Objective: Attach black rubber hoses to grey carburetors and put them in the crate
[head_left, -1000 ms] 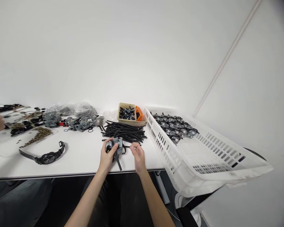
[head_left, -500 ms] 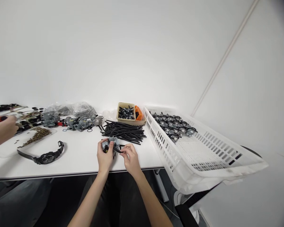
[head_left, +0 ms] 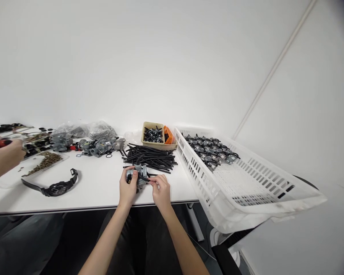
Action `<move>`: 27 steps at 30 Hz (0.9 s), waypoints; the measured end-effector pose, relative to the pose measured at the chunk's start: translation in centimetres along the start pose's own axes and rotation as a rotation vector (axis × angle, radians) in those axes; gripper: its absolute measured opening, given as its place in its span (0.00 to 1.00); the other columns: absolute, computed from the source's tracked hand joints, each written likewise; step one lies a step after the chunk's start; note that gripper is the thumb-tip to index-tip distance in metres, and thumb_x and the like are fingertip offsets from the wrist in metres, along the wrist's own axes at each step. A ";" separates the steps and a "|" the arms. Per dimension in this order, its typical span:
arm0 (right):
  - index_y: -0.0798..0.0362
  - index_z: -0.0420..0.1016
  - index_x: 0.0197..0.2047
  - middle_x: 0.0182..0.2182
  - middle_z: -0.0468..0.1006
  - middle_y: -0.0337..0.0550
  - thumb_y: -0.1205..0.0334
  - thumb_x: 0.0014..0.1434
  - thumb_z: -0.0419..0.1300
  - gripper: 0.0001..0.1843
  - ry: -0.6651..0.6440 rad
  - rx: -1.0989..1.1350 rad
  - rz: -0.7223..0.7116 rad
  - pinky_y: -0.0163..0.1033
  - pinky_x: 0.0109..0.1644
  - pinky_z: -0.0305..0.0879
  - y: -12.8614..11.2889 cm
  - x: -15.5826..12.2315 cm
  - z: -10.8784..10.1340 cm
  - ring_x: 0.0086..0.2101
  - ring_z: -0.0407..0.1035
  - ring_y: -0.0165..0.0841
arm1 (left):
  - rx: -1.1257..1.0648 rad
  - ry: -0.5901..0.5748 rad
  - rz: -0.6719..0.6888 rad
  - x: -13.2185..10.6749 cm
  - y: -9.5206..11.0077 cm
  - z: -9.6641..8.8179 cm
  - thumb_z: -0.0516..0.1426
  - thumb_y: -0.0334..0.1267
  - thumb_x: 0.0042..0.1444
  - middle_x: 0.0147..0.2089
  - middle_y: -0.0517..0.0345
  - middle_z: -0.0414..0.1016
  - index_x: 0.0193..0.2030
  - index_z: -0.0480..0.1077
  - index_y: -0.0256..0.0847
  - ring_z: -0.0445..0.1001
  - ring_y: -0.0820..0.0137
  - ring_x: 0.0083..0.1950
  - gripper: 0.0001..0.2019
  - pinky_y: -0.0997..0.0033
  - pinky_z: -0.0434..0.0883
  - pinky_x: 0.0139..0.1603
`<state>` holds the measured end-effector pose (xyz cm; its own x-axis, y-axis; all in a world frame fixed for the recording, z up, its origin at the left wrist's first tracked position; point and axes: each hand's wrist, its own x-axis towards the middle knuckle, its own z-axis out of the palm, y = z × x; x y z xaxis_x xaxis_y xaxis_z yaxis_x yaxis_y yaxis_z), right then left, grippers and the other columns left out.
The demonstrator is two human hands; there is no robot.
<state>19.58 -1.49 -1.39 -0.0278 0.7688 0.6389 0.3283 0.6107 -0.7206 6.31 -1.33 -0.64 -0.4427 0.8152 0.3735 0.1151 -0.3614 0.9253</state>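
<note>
A grey metal carburetor [head_left: 141,174] is gripped in my left hand [head_left: 128,189], just above the front part of the table. My right hand [head_left: 161,191] pinches a short black rubber hose [head_left: 145,178] at the carburetor's right side. My fingers hide part of the hose and of the carburetor's left side. Right behind my hands lies a loose pile of black hoses [head_left: 151,157]. More carburetors [head_left: 96,147] sit together on the table to the left of that pile.
A white slotted crate [head_left: 246,194] on the right holds rows of carburetors with hoses. Small parts fill a beige bin [head_left: 153,146] beside an orange basket [head_left: 168,135]. At left are a black wristwatch [head_left: 59,189], a tray of brass parts [head_left: 46,163] and another person's hand [head_left: 7,156] with a red-and-black tool.
Both hands and the carburetor shift slightly to the right. At the left edge, the other person's hand comes a little further into view.
</note>
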 end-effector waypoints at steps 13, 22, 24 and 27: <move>0.50 0.73 0.28 0.32 0.73 0.44 0.73 0.55 0.54 0.11 0.011 0.003 0.039 0.44 0.44 0.66 0.2 0.2 0.2 0.39 0.66 0.37 | -0.135 -0.032 -0.122 0.3 -0.2 0.1 0.60 0.53 0.49 0.43 0.55 0.74 0.43 0.71 0.41 0.71 0.65 0.45 0.20 0.70 0.65 0.47; 0.51 0.72 0.31 0.45 0.74 0.47 0.70 0.56 0.52 0.09 -0.030 0.233 0.147 0.44 0.46 0.72 0.3 0.1 0.4 0.43 0.71 0.37 | -0.186 -0.032 -0.174 0.4 -0.4 0.2 0.61 0.52 0.48 0.43 0.57 0.74 0.44 0.70 0.43 0.72 0.66 0.44 0.20 0.70 0.65 0.46; 0.52 0.71 0.30 0.44 0.75 0.47 0.70 0.54 0.53 0.07 -0.027 0.260 0.181 0.43 0.47 0.72 0.6 0.1 0.6 0.42 0.72 0.36 | -0.178 -0.027 -0.180 0.4 -0.5 0.2 0.61 0.53 0.48 0.43 0.56 0.74 0.44 0.70 0.42 0.72 0.66 0.44 0.21 0.70 0.66 0.45; 0.52 0.70 0.30 0.45 0.75 0.47 0.70 0.53 0.54 0.06 -0.040 0.283 0.210 0.41 0.46 0.72 1.0 0.2 0.8 0.41 0.73 0.36 | -0.187 -0.019 -0.195 0.3 -0.6 0.2 0.60 0.54 0.48 0.44 0.56 0.74 0.45 0.70 0.43 0.72 0.65 0.44 0.22 0.70 0.67 0.45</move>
<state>19.15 -0.55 -2.17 -0.0261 0.8868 0.4615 0.0564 0.4622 -0.8850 6.30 -0.73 -1.06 -0.4238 0.8852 0.1918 -0.1382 -0.2725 0.9522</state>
